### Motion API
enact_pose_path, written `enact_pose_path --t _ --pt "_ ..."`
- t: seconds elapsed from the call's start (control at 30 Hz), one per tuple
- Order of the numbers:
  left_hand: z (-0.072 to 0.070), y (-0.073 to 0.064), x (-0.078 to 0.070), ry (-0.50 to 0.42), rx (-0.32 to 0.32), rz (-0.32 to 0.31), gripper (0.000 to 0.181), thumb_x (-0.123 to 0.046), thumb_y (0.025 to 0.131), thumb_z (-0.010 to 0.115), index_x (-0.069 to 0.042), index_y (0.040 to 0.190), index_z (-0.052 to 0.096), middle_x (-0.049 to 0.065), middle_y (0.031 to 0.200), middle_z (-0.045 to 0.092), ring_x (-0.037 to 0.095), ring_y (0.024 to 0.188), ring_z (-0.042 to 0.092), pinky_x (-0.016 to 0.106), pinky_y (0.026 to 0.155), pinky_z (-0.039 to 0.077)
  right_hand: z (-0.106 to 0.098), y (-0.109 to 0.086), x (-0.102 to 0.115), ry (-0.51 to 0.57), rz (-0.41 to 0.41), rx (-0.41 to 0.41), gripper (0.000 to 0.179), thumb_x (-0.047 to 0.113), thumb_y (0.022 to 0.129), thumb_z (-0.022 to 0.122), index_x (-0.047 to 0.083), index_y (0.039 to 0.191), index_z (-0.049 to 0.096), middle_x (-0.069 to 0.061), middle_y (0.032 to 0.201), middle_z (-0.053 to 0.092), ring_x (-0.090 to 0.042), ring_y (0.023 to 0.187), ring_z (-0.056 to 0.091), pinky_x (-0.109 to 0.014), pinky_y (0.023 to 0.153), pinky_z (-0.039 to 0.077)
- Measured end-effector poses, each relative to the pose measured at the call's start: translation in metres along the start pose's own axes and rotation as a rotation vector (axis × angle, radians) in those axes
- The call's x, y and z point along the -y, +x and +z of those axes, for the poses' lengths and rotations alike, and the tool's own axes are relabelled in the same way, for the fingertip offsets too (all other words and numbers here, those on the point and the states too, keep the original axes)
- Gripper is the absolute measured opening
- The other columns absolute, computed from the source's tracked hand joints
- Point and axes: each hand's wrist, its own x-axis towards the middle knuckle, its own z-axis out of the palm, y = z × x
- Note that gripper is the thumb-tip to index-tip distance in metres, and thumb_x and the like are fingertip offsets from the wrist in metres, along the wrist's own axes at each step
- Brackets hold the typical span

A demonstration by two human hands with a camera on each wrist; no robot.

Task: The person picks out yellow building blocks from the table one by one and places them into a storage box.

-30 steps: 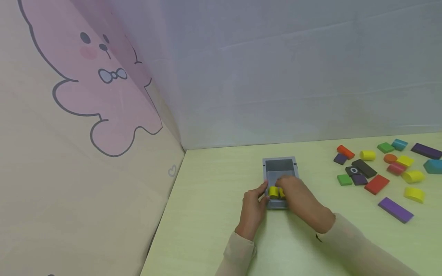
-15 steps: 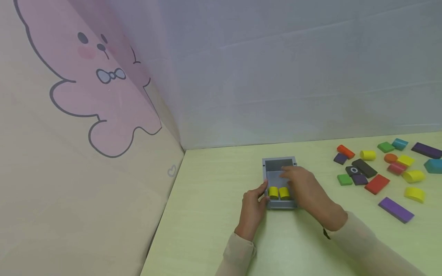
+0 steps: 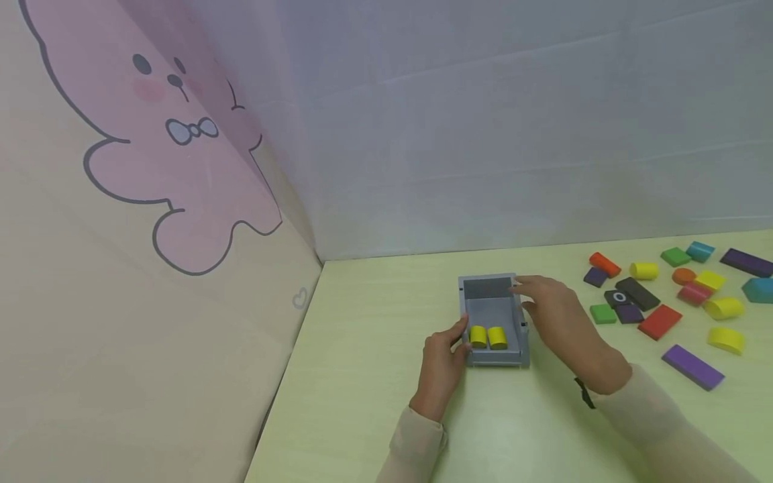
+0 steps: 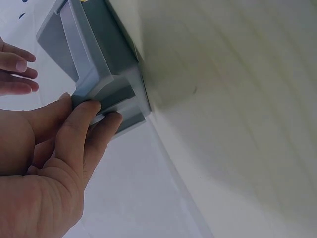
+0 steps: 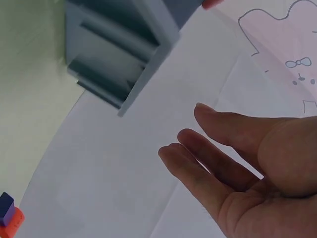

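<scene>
A grey open-topped box (image 3: 490, 312) sits on the table with two yellow rounded blocks, the left block (image 3: 478, 337) and the right block (image 3: 497, 338), side by side at its near end. My left hand (image 3: 442, 369) grips the box's left side; in the left wrist view its thumb and fingers pinch the rim (image 4: 94, 82). Just off the right wall, my right hand (image 3: 564, 325) hovers with loosely bent fingers. The right wrist view shows nothing between that hand's thumb (image 5: 223, 126) and fingers, and a gap from the box (image 5: 111, 54).
Loose coloured blocks lie scattered on the right of the table, among them a red slab (image 3: 659, 322), a purple bar (image 3: 692, 367), a yellow cylinder (image 3: 643, 271) and a green square (image 3: 602, 313). A pale wall (image 3: 513, 134) stands behind the table; a printed wall (image 3: 121, 322) is at left.
My right hand has let go of the right yellow block, come out of the box and moved right past its wall. The left hand keeps its grip on the box.
</scene>
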Motion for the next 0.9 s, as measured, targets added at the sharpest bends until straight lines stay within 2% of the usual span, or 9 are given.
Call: enact_pose_path --t 0.23,0.53,0.7,0.9 --pt "0.000 0.001 0.000 -0.010 0.000 -0.001 0.051 0.007 0.096 0.071 -0.004 0.145 0.061 0.010 0.145 0.062 0.026 0.136 0.060 0.043 0.114 0.048 -0.007 0.006 -0.022 -0.041 0.056 -0.023 0.039 -0.016 0.085 0.077 -0.011 0.123 0.071 -0.033 0.135 0.064 -0.055 0.124 0.060 -0.067 0.101 0.050" --pt "0.000 0.000 0.000 -0.001 -0.007 -0.009 0.052 0.006 0.096 0.071 -0.005 0.145 0.062 0.011 0.144 0.063 0.026 0.135 0.060 0.043 0.114 0.048 -0.013 0.008 -0.045 -0.028 0.137 -0.018 0.039 -0.015 0.087 0.075 -0.013 0.126 0.068 -0.037 0.137 0.060 -0.059 0.127 0.056 -0.070 0.102 0.048" --pt "0.000 0.000 0.000 -0.004 -0.007 -0.011 0.051 0.006 0.096 0.071 -0.005 0.145 0.061 0.011 0.144 0.063 0.026 0.136 0.059 0.043 0.114 0.048 -0.014 0.007 -0.058 -0.032 0.132 -0.051 0.038 -0.015 0.087 0.075 -0.014 0.124 0.068 -0.039 0.134 0.061 -0.060 0.122 0.057 -0.069 0.095 0.052" --pt "-0.001 0.000 -0.001 -0.001 -0.005 -0.006 0.051 0.005 0.096 0.071 -0.005 0.145 0.061 0.011 0.144 0.063 0.026 0.136 0.060 0.042 0.113 0.049 -0.017 0.006 -0.075 -0.025 0.133 -0.051 0.038 -0.015 0.087 0.074 -0.015 0.125 0.067 -0.041 0.133 0.060 -0.060 0.114 0.060 -0.068 0.089 0.054"
